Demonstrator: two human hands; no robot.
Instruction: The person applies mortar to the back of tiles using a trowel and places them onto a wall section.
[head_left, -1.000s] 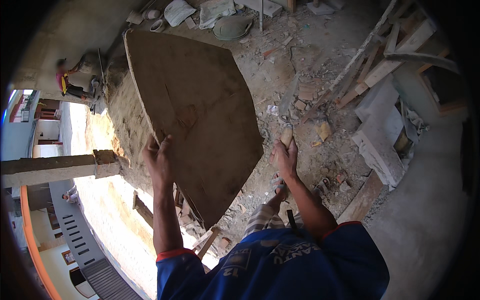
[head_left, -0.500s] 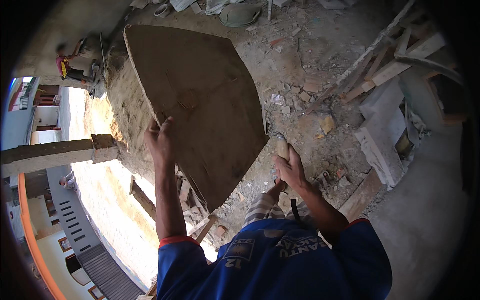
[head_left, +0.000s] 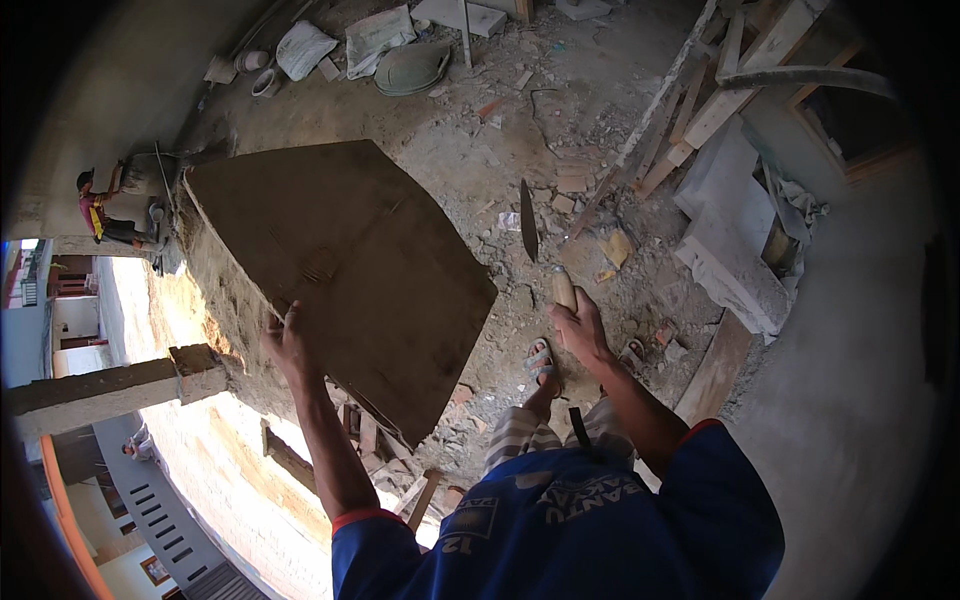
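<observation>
My left hand (head_left: 290, 345) grips the left edge of a large, thin brown board (head_left: 350, 260), its thumb over the top face and the other fingers mostly hidden beneath. The board is dull and scuffed, with a few scratch marks near its middle. To its right, my right hand (head_left: 580, 325) is closed around the pale wooden handle of a trowel (head_left: 529, 225). The trowel's dark blade points away from me and shows as a narrow leaf shape, apart from the board's right edge.
Rubble and broken tile cover the floor (head_left: 560, 190) around my sandalled feet. Leaning timbers (head_left: 740, 100) and a pale slab (head_left: 735, 240) stand on the right. Sacks (head_left: 380, 42) and a round basin (head_left: 413, 70) lie at the back. Another person (head_left: 105, 215) works by the far left wall.
The board has shifted left and nearer in the view. The trowel now stands apart from the board's right edge, its blade in sight. The whole view has shifted too.
</observation>
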